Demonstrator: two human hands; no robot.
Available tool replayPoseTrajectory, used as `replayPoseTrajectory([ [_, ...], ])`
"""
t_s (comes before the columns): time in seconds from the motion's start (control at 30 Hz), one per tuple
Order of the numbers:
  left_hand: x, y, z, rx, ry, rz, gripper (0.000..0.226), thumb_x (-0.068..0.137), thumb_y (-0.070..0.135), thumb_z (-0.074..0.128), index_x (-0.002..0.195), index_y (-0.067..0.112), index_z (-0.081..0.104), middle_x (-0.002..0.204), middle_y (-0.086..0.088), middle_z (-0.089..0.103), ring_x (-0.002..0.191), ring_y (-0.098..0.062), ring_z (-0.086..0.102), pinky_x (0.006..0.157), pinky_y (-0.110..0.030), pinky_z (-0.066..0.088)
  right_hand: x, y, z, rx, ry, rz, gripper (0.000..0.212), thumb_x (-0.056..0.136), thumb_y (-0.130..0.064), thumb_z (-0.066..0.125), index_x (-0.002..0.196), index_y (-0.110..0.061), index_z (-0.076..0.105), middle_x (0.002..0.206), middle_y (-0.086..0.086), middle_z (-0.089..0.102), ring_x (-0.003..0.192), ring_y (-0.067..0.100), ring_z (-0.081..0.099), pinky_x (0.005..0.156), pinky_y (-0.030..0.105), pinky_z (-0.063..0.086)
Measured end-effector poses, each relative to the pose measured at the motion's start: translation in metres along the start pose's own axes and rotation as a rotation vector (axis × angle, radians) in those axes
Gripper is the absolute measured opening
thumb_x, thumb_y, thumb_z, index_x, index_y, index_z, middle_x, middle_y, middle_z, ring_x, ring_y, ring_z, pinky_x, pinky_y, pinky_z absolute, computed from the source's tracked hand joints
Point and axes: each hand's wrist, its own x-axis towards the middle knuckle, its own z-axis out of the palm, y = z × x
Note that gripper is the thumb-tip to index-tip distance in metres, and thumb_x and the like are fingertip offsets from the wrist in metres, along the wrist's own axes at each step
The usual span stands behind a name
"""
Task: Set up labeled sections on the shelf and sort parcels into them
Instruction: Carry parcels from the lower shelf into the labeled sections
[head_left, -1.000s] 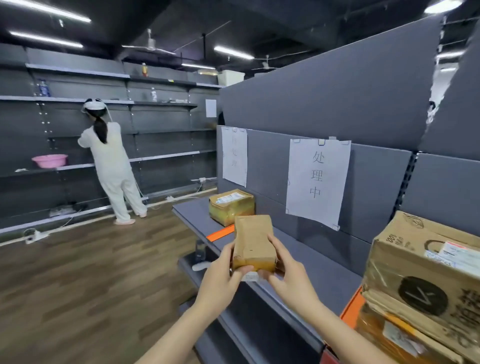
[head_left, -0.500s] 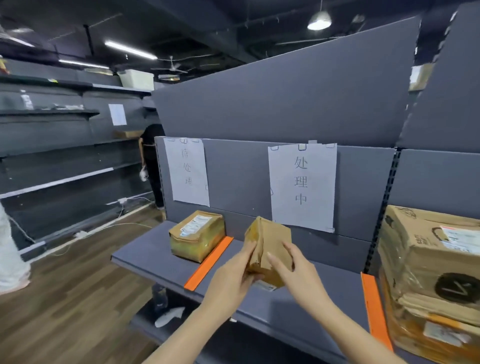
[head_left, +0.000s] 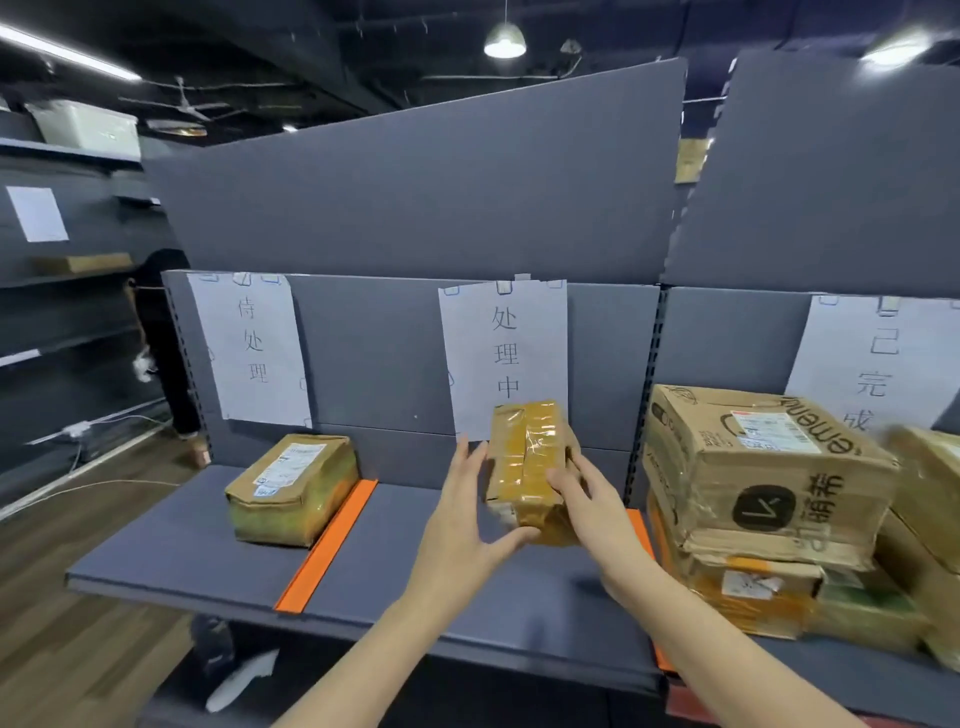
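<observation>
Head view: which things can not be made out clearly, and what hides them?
Right sign, head view: cut by the right edge, bottom behind the top box.
Far-right parcel, head view: blurred, cut by the edge.
Left parcel label, head view: print too small.
Held parcel base, head view: behind left hand and right hand.

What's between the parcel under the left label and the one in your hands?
In the head view, only the orange divider strip and bare grey shelf lie between the left parcel and the held parcel.
</observation>
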Motion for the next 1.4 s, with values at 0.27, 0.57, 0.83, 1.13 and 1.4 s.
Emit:
replayPoseTrajectory([
  [0.27,0.006,0.010,0.024,-0.151,-0.038,0.047,0.063,0.087,0.007,0.064,0.140,0.031,0.038,0.134,0.016,0.051,0.125,0.000,0.046,0.097,-0.007,0.036,-0.011,0.006,-0.019,0.018,0.026,-0.032,0.047,0.100,-0.027,0.041,0.145,-0.034,0.028,0.131,-0.011,0.056,0.119,0.007,0.053,0.107,0.035,0.040],
  [0.57,0.012,0.017,0.045,0.253,0.142,0.419,0.055,0.069,0.013,0.075,0.121,0.018,0.060,0.130,0.005,0.056,0.121,-0.015,0.049,0.093,-0.027,0.050,-0.008,0.005,-0.042,-0.043,0.032,-0.054,0.035,0.092,-0.018,0.056,0.127,-0.020,0.053,0.114,-0.008,0.066,0.100,-0.001,0.062,0.088,0.020,0.049],
  [0.83,0.008,0.039,0.035,-0.112,-0.121,0.018,0.082,0.083,0.025,0.071,0.136,0.054,0.016,0.126,0.049,0.038,0.120,0.020,0.038,0.100,-0.009,0.033,-0.017,0.008,-0.055,-0.001,-0.062,-0.124,0.049,0.097,-0.024,0.046,0.144,-0.026,0.034,0.134,-0.012,0.054,0.123,0.000,0.050,0.108,0.031,0.039],
  [1.13,0.002,0.041,0.034,-0.059,-0.028,0.011,0.071,0.087,0.018,0.066,0.129,0.055,0.023,0.108,0.057,0.043,0.109,0.020,0.048,0.090,-0.004,0.038,-0.020,0.014,-0.063,-0.222,-0.111,-0.254,0.077,0.078,-0.012,0.075,0.135,-0.040,0.032,0.120,-0.038,0.053,0.118,-0.014,0.047,0.094,0.008,0.040],
  [1.4,0.001,0.033,0.034,-0.070,0.065,-0.037,0.066,0.082,0.007,0.069,0.119,0.054,0.040,0.098,0.047,0.056,0.100,0.015,0.056,0.083,-0.008,0.045,-0.019,0.023,-0.056,-0.289,-0.028,-0.244,0.076,0.078,0.004,0.065,0.141,-0.028,0.038,0.118,-0.025,0.059,0.111,-0.013,0.052,0.082,0.006,0.044],
])
